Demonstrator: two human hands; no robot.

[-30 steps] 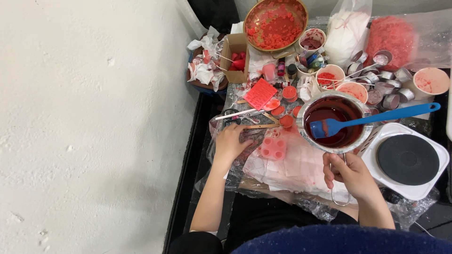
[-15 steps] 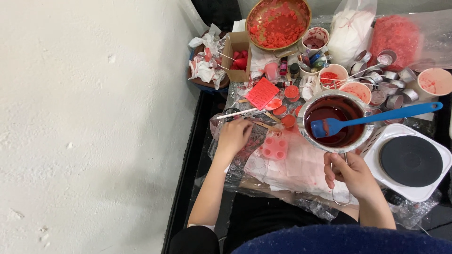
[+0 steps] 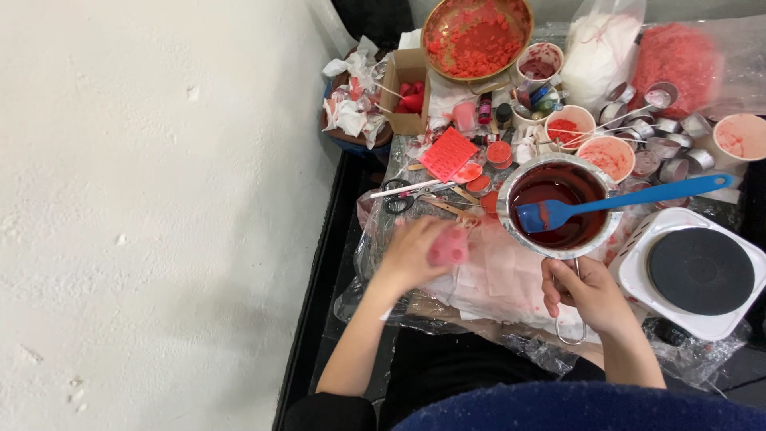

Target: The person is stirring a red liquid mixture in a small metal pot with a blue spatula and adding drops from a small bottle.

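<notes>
My left hand (image 3: 415, 254) is blurred with motion and grips a small pink mould (image 3: 449, 247) over the stained plastic sheet (image 3: 495, 279). My right hand (image 3: 586, 294) is closed around the wire handle of a metal pot (image 3: 558, 206) filled with dark red liquid. A blue spatula (image 3: 622, 199) rests in the pot, its handle pointing right. Scissors (image 3: 407, 195) and wooden sticks lie just beyond my left hand.
A white electric hotplate (image 3: 696, 271) stands at the right. Behind the pot are small cups (image 3: 606, 156) of red wax, a big metal bowl (image 3: 476, 36) of red chunks, a cardboard box (image 3: 408, 92), tins and plastic bags. A white wall (image 3: 159, 199) fills the left.
My left hand has picked the pink mould up from the sheet and is moving it towards me. My right hand stays on the pot handle.
</notes>
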